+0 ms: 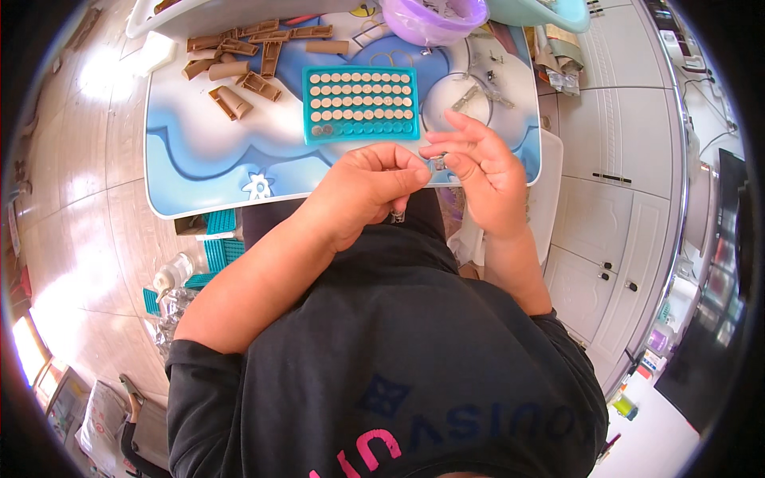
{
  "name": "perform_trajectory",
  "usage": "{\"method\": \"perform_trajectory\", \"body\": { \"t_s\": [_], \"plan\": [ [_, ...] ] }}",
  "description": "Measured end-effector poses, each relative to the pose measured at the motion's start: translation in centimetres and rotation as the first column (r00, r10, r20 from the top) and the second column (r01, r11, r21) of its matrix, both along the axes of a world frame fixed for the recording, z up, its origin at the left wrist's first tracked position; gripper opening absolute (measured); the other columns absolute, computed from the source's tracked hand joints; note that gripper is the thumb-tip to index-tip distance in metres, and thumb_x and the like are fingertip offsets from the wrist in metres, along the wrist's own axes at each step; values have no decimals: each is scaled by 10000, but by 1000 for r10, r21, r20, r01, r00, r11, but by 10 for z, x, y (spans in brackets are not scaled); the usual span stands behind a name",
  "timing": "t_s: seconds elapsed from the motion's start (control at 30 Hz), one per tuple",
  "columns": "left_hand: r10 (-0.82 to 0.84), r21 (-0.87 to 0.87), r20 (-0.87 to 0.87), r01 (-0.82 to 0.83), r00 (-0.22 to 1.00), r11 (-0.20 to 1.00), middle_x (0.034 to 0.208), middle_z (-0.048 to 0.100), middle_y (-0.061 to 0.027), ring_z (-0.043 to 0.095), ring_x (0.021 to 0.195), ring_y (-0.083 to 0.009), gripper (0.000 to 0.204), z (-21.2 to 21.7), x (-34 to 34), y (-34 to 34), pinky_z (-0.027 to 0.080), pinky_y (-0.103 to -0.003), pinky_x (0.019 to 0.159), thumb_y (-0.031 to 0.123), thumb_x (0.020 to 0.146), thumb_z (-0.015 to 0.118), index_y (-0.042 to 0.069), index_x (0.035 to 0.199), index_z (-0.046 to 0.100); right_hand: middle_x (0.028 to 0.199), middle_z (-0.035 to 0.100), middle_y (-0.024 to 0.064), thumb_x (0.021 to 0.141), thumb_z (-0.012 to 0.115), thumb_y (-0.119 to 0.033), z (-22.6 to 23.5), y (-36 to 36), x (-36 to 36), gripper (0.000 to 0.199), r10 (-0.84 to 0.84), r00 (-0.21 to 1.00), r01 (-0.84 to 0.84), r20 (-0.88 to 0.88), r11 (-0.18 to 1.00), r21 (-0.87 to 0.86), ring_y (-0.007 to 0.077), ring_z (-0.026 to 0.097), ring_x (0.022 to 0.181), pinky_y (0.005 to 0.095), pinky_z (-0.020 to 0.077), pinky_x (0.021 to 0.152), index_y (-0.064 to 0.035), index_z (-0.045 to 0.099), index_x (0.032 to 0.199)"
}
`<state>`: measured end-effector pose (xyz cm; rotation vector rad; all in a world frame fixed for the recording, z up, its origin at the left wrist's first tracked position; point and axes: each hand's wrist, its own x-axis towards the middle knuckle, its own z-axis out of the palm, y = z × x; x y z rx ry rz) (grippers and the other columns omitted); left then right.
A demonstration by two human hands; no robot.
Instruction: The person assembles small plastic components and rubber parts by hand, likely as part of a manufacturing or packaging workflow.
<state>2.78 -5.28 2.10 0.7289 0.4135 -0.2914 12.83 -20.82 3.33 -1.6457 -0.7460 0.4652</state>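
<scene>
Just in front of the table's near edge, my hands are close together. My left hand [370, 187] is closed in a pinch, thumb against forefinger; what its fingertips grip is too small to make out. A bit of shiny metal peeks out below that hand. Thumb and forefinger of my right hand [490, 171] hold a small shiny metal piece [438, 162], the other fingers raised and apart. Beyond them lies a teal tray [306, 127] with rows of round beige discs [362, 91]. Its nearest row has two greyish discs at the left, then bare teal hollows.
Brown plastic pieces [271, 57] lie heaped at the table's far left. A purple bowl [434, 30] with a clear plastic liner stands at the far edge. Small metal parts [466, 97] are scattered right of the tray. Teal trays [221, 253] and a bottle [172, 272] sit below at left.
</scene>
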Motion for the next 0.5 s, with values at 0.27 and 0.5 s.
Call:
{"method": "perform_trajectory", "body": {
  "t_s": [0.27, 0.5],
  "plan": [
    [-181, 313, -31, 181, 983, 932, 691, 554, 18, 469, 560, -42, 157, 6, -4, 12, 369, -189, 504, 102, 834, 617, 23, 970, 623, 894, 684, 100, 822, 583, 10, 12, -9, 9, 356, 151, 989, -150, -8, 972, -179, 168, 644, 879, 275, 474, 816, -5, 546, 1176],
    [-188, 172, -54, 194, 981, 966, 659, 562, 6, 442, 504, -36, 180, 10, -5, 6, 329, -184, 460, 154, 847, 634, 35, 982, 633, 887, 684, 65, 771, 645, -38, 22, -5, 13, 382, 338, 813, -208, 475, 930, -304, 229, 643, 802, 309, 477, 723, -51, 579, 1147]
  ]
}}
